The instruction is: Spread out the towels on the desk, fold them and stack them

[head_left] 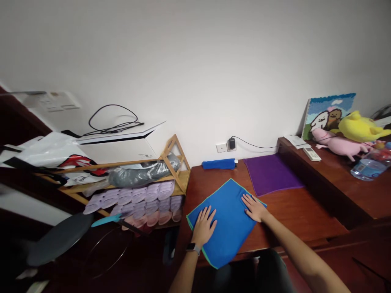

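A blue cloth (230, 228) with green edging lies spread and turned cornerwise on the reddish-brown desk (287, 211), one corner hanging over the front edge. My left hand (204, 226), with a watch at the wrist, rests flat on its left part, fingers spread. On the upper right part of the cloth lies my right hand (254, 207), also flat with fingers apart. A purple cloth (271, 174) is spread behind and to the right. Against the wall sits a folded blue cloth (219, 164).
A raised shelf (345, 179) at right bears plush toys (342, 144), a remote (312, 154) and a plastic bottle (368, 169). At left stands a wooden rack (184, 179) with slippers (137, 195) and a white box (119, 151). A charger (232, 143) is plugged into the wall.
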Tool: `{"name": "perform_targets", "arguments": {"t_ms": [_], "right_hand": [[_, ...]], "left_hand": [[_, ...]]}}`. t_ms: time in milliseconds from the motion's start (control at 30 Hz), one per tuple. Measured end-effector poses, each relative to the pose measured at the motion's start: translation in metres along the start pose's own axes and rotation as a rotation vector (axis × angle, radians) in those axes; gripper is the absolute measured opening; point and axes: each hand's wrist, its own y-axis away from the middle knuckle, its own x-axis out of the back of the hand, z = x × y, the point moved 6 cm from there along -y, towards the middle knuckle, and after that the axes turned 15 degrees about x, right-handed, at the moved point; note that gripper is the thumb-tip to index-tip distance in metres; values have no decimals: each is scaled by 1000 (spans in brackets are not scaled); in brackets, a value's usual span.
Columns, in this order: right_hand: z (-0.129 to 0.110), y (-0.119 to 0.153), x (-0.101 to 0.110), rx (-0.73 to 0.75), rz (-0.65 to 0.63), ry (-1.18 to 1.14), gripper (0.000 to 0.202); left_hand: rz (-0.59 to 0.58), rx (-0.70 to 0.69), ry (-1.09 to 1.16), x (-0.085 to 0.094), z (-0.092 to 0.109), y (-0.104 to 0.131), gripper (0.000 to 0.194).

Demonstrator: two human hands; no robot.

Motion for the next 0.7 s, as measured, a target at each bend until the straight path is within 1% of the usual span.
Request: {"name": "perform_targets", "arguments": {"t_ms": [67, 133, 167, 200, 233, 267, 300, 367, 433, 500, 567, 600, 633, 667, 700], "right_hand": [[-2, -1, -9, -212, 128, 42, 70], [-9, 6, -32, -439, 243, 44, 74], [-14, 9, -45, -507, 269, 33, 77], [-17, 10, -57, -538, 277, 24, 79], [-20, 9, -64, -533, 275, 22, 80], [-19, 6, -66, -503, 267, 26, 79], [-16, 0, -64, -459, 251, 32, 78], [-3, -17, -51, -333, 189, 29, 76], [12, -38, -32, -166, 106, 5, 74], [23, -56, -17, -9, 34, -22, 72], [27, -67, -12, 82, -3, -29, 70], [27, -69, -12, 83, 4, -16, 68], [27, -69, -15, 54, 31, 6, 67], [26, -66, -19, 0, 71, 33, 66], [24, -60, -24, -70, 119, 61, 66]], "left_hand": [[-4, 60, -26, -11, -10, -3, 52], [10, 141, -48, -22, -15, 4, 54], [22, 184, -56, -26, -16, 9, 54], [35, 229, -64, -29, -16, 16, 55], [42, 273, -71, -30, -15, 23, 55], [44, 315, -80, -31, -14, 30, 56], [40, 355, -89, -31, -12, 37, 57], [25, 418, -111, -32, -6, 53, 59], [12, 446, -130, -36, 3, 72, 63], [-9, 437, -144, -45, 15, 94, 67], [-32, 404, -158, -54, 28, 113, 66], [-34, 387, -165, -56, 32, 119, 63], [-27, 371, -169, -55, 36, 120, 58], [-8, 350, -168, -51, 39, 117, 53], [18, 324, -160, -44, 40, 109, 50]]}}
